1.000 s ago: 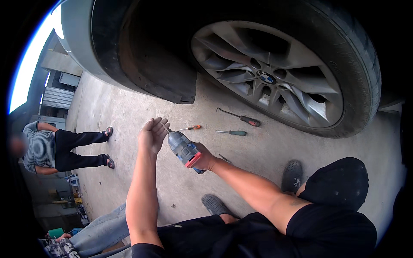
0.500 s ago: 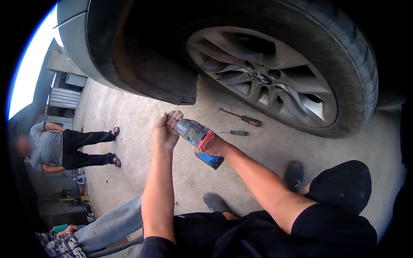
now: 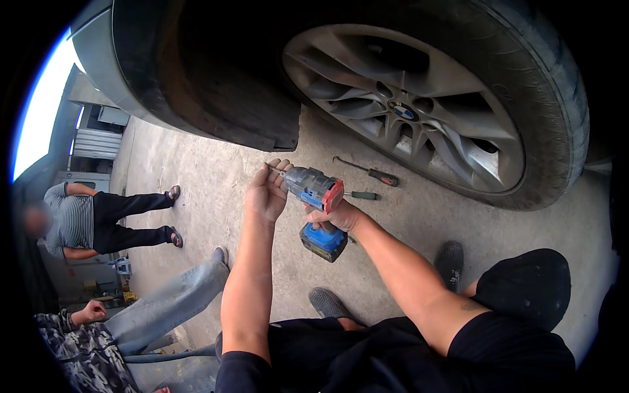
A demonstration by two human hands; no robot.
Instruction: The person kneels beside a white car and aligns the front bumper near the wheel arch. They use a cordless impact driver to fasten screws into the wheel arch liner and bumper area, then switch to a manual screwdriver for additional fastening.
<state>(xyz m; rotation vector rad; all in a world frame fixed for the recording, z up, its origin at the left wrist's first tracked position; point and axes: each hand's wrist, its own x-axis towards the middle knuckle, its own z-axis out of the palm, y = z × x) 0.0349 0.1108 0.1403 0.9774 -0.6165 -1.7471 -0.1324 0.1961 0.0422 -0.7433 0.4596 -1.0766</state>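
Note:
My right hand [image 3: 331, 216] is wrapped round the grip of a cordless impact driver [image 3: 313, 187], which has a dark body, a red rear and a blue battery below. Its nose points left toward my left hand [image 3: 270, 190]. There my thumb and fingers are pinched at the tip of the driver, around a short thin bit [image 3: 280, 173]; the bit's end is partly hidden by the fingers. Both hands are over the concrete floor, below the car's wheel [image 3: 406, 111] and the dark wheel-arch liner [image 3: 236, 111].
On the floor under the wheel lie a hooked pick [image 3: 370, 172] with a black and red handle and a green-handled screwdriver [image 3: 363, 195], partly behind the driver. A person in a striped shirt [image 3: 72, 209] stands at left. Another in camouflage and jeans [image 3: 167, 304] is at lower left.
The driver and both hands have shifted right and a little up, and the driver has turned so its battery shows more. The person in jeans has moved a leg forward.

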